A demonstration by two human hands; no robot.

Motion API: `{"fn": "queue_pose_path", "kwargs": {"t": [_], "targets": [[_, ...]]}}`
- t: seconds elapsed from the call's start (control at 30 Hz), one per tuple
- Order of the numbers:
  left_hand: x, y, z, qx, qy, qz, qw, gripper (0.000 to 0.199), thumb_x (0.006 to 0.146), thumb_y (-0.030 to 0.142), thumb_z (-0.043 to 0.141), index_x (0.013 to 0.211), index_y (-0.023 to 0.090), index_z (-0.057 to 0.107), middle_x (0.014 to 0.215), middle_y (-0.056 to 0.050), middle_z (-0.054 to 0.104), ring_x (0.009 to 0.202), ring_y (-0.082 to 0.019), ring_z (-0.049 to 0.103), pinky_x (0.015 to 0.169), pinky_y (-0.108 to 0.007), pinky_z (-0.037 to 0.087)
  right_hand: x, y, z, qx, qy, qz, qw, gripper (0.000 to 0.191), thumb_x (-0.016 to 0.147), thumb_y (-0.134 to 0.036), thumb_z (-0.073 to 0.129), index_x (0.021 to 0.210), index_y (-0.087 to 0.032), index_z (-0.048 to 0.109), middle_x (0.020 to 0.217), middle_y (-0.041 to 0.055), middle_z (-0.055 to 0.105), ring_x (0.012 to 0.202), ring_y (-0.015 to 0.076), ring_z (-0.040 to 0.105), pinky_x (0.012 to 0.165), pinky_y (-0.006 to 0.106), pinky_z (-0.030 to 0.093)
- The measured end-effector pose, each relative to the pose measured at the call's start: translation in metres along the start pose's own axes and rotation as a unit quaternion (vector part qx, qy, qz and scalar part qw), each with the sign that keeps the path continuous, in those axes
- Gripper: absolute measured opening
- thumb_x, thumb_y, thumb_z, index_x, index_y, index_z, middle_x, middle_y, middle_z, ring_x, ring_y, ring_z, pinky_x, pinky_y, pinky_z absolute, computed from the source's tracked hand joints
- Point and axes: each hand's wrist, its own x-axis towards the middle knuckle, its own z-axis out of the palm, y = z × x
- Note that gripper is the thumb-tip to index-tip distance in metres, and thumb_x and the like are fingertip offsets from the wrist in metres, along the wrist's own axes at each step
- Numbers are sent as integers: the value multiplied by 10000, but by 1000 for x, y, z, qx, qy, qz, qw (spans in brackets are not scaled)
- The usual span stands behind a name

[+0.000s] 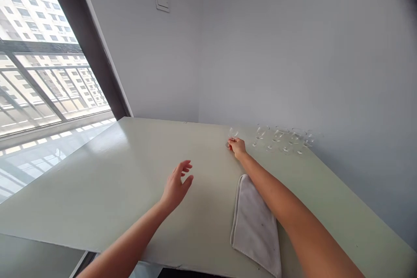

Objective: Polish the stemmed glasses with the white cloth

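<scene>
At the far side of the table, my right hand [237, 145] closes its fingers around the lower part of a clear stemmed glass [233, 132]. The glass stands upright, its bowl showing above my fingers. Just to the right of it is a group of several similar clear glasses [276, 137]. My left hand [176, 184] hovers over the middle of the table with its fingers apart and nothing in them. Beneath my right forearm lies a folded grey cloth [254, 226], partly hidden by the arm.
The pale table [97, 191] meets a grey wall [276, 52] behind and on the right. A light switch [162, 1] is on the wall. At the left a large window [42, 61] shows a railing and buildings. The table's front edge is near my left forearm.
</scene>
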Motion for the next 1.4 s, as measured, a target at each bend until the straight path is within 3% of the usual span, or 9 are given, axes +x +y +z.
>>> {"fn": "queue_pose_path", "kwargs": {"t": [0.1,0.27,0.47,0.63,0.73,0.83,1.07,1.23,1.4], "targets": [[42,-7,17,-50,-49,-85,994,333,746,322,521,1068,241,544,1016,-48,582,805,-145,547,676,-262,431,-28,1,29,11,-57,-22,998,151,732,-165,603,878,-128,589,763,22,607,524,72,523,445,191,438],[89,-20,41,-85,-36,-130,987,418,683,419,598,1037,196,598,877,-52,603,698,-130,541,618,-242,403,-79,1,70,24,-196,-59,979,314,661,-151,598,974,-165,615,659,-8,618,502,98,530,424,209,449],[98,-27,35,-127,-43,-135,982,356,675,430,600,917,173,643,644,-22,608,594,-129,540,595,-255,404,-102,-2,89,22,-259,-79,962,404,667,-125,533,1056,-211,603,720,-14,637,529,106,540,476,231,481],[106,-42,20,-135,-5,-138,981,289,659,388,607,838,165,646,711,-31,634,614,-125,538,599,-253,395,-105,-8,89,7,-284,-82,955,550,652,-116,584,1186,-231,512,1022,48,631,668,122,602,597,270,522],[121,-58,2,-126,52,-147,980,307,638,378,620,859,165,634,736,-26,632,603,-114,522,582,-244,381,-103,-11,72,-30,-280,-90,955,557,672,-139,588,1214,-213,484,1124,103,577,692,118,607,629,294,533],[137,-78,-28,-120,110,-157,974,310,619,353,632,866,166,619,698,-7,609,583,-102,504,566,-231,374,-94,-10,40,-40,-249,-93,963,491,685,-164,571,1172,-175,510,1091,123,575,677,122,606,603,299,540],[164,-113,-99,-112,215,-180,953,271,618,269,621,853,139,585,660,15,544,556,-76,459,584,-229,402,-47,15,-60,-70,4,-96,993,376,677,-180,509,1049,-158,555,1067,106,573,682,129,607,589,277,541],[174,-120,-108,-95,238,-190,948,228,645,245,592,844,135,581,671,17,523,559,-75,457,600,-240,414,-10,22,-100,-91,160,-70,980,469,663,-185,460,1130,-167,477,1145,128,509,738,156,608,578,271,529],[167,-117,-105,-33,287,-204,935,262,605,136,590,866,145,573,824,-37,524,708,-137,508,727,-319,423,22,18,-102,-109,190,-53,974,544,646,-171,484,1187,-185,424,1210,127,462,658,109,594,527,219,507]]}}
